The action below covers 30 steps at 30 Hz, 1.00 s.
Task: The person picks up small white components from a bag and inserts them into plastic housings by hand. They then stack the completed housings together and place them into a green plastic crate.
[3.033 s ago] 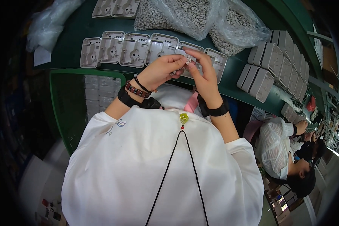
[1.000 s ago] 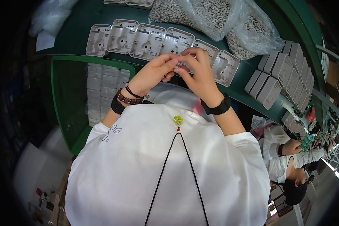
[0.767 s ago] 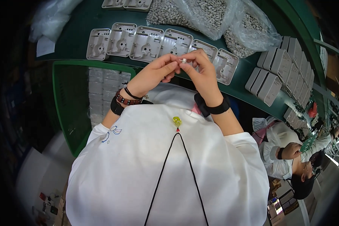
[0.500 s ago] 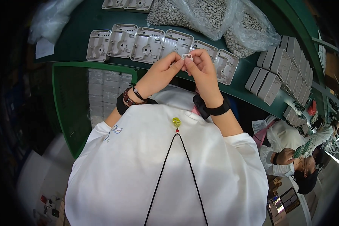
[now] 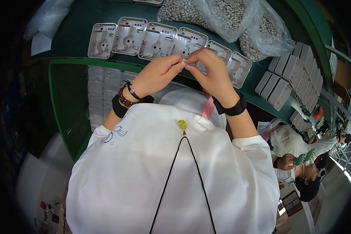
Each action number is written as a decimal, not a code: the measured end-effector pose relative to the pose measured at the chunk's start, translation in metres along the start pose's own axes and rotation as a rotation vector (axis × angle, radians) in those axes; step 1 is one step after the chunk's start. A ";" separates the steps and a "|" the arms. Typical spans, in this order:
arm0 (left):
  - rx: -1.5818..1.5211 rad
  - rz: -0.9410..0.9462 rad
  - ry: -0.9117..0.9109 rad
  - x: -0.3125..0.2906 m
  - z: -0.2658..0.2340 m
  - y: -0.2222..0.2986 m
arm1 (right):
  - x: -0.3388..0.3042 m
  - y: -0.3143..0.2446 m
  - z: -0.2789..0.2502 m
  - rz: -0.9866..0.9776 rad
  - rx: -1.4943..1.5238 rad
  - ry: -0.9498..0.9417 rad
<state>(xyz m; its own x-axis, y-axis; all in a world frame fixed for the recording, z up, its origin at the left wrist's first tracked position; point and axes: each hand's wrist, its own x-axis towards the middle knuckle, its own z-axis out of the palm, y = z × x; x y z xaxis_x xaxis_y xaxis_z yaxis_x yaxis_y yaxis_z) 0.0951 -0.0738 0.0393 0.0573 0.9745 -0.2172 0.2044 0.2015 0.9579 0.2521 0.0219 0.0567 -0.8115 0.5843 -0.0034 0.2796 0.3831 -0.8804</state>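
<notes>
My left hand [image 5: 156, 75] and my right hand [image 5: 213, 73] meet at the near edge of the green table. Both are closed in a pinch on one small white plastic part [image 5: 184, 61], mostly covered by the fingertips. Just beyond them lies a row of light grey plastic housings, open side up. One housing [image 5: 156, 38] is left of the fingers, another [image 5: 192, 36] sits right behind them, and the rightmost housing [image 5: 241, 67] is beside my right hand.
Clear bags [image 5: 266, 37] of small beige pieces [image 5: 183, 13] lie at the back. Grey housings [image 5: 276, 91] are stacked at the right. A green-framed crate [image 5: 60, 113] with wrapped white packs [image 5: 99, 91] stands below the table's left side. At far right a co-worker's hand [image 5: 288, 161] holds green pieces.
The small white part, plainly visible before, is now mostly covered by my fingertips. My right hand has turned and its fingers have shifted. The whole view has moved slightly.
</notes>
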 end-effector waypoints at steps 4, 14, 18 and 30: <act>-0.005 -0.016 0.020 0.000 -0.008 -0.005 | 0.013 0.003 0.003 -0.081 -0.123 -0.030; -0.438 -0.297 0.410 -0.015 -0.035 -0.053 | 0.063 0.093 -0.007 -0.243 -0.870 0.021; -0.218 -0.245 0.469 -0.021 -0.047 -0.054 | 0.070 0.111 0.004 -0.305 -1.005 -0.105; -0.140 -0.214 0.377 -0.009 -0.047 -0.035 | 0.054 0.101 0.008 -0.294 -0.983 -0.069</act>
<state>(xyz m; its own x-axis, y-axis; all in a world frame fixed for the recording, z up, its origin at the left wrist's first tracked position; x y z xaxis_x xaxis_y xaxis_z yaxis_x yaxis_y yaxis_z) 0.0419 -0.0850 0.0164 -0.3367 0.8725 -0.3541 0.0375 0.3882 0.9208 0.2328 0.0863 -0.0366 -0.9348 0.3422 0.0953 0.3362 0.9389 -0.0735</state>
